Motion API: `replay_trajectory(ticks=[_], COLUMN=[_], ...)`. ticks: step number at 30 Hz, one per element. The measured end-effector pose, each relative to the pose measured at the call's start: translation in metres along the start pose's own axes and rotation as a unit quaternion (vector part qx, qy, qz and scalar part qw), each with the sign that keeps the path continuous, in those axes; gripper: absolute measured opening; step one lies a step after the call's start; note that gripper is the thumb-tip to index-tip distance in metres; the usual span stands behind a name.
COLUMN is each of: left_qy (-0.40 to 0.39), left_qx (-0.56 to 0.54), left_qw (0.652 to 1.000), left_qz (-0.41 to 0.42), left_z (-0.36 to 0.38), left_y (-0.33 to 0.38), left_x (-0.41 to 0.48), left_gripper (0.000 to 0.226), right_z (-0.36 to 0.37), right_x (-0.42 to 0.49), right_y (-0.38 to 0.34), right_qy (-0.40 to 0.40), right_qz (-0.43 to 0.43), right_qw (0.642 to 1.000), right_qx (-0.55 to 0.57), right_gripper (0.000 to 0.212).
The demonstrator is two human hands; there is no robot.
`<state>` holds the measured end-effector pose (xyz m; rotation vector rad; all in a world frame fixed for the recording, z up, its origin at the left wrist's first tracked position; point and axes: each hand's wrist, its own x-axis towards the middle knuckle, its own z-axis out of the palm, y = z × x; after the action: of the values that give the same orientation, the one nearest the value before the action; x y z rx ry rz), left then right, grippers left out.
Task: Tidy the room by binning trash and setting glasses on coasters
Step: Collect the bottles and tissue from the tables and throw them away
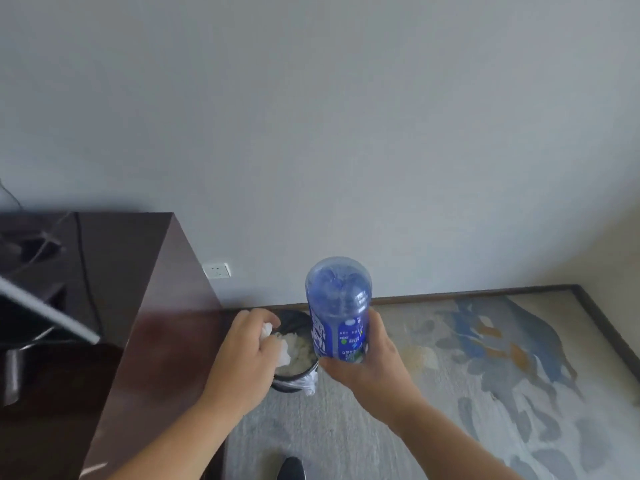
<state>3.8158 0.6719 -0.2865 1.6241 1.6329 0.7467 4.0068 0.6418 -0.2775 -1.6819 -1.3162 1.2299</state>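
My right hand [363,362] grips a blue plastic bottle [337,306] upside down, its base pointing up, just right of and above a small dark trash bin [294,382] on the floor. My left hand [247,351] holds crumpled white tissue [277,341] over the bin's left rim. White paper trash lies inside the bin, which has a plastic liner. The bottle's neck is hidden behind my right hand.
A dark wooden cabinet [152,323] stands left of the bin against a pale wall, with a wall socket [217,270] behind it. A patterned grey and blue carpet [467,375] covers the floor to the right. A dark shoe tip [291,469] shows below.
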Motion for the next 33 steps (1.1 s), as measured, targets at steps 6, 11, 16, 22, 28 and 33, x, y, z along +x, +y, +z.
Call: replay_trajectory(ticks=[6, 11, 16, 22, 28, 33], left_qy=[0.008, 0.028, 0.027, 0.014, 0.062, 0.094], left_qx=[0.021, 0.048, 0.080, 0.066, 0.087, 0.121], left_qw=[0.991, 0.974, 0.963, 0.957, 0.952, 0.960], left_qz=[-0.130, -0.219, -0.256, -0.283, -0.286, -0.236], left_z=[0.075, 0.160, 0.233, 0.291, 0.258, 0.167], left_y=[-0.079, -0.172, -0.262, -0.358, -0.330, -0.211], left_x=[0.083, 0.129, 0.165, 0.186, 0.160, 0.118], left_gripper=[0.048, 0.038, 0.035, 0.061, 0.056, 0.054], right_z=[0.017, 0.063, 0.110, 0.156, 0.137, 0.090], right_x=[0.137, 0.227, 0.286, 0.324, 0.305, 0.252], right_y=[0.089, 0.188, 0.285, 0.375, 0.351, 0.211], right_qy=[-0.061, -0.106, -0.130, -0.158, -0.103, -0.119], right_qz=[0.017, 0.005, 0.002, 0.010, 0.072, 0.021], right_qw=[0.997, 0.990, 0.981, 0.968, 0.961, 0.967], right_qx=[-0.037, -0.092, -0.143, -0.193, -0.246, -0.222], right_gripper=[0.065, 0.071, 0.073, 0.085, 0.103, 0.079])
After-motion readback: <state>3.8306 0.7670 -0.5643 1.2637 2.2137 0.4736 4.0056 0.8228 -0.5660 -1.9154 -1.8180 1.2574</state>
